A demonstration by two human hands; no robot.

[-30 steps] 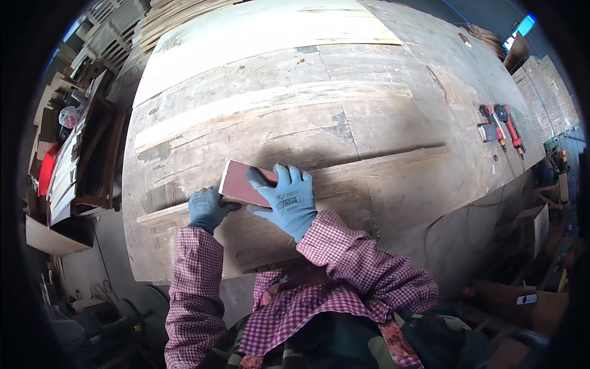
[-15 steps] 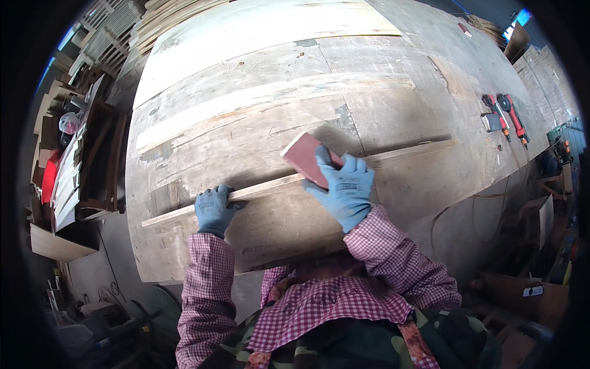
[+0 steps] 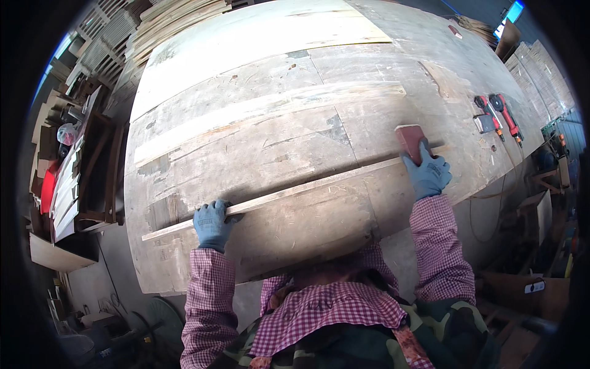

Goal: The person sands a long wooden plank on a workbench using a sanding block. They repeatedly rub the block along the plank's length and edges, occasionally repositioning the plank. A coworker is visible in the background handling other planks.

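A long, narrow wooden strip (image 3: 307, 186) stands on edge across the near part of the worktable, slanting up to the right. My gloved left hand (image 3: 212, 224) grips it near its left end, fingers over the top edge. In my gloved right hand (image 3: 430, 174) is a dark red sanding block (image 3: 411, 142), held at the strip's right end. The block tilts up from the strip; whether its underside touches the wood is hidden.
The worn worktable (image 3: 289, 138) carries a pale board (image 3: 264, 101) beyond the strip and a large light sheet (image 3: 264, 37) at the back. Two red-and-black power tools (image 3: 505, 117) lie at the right. Stacked slats (image 3: 175, 24) stand far left, beside a cluttered bench (image 3: 77, 157).
My right hand has slid the sanding block rightward along the strip, from its middle to its right end. My left hand keeps its grip in nearly the same place.
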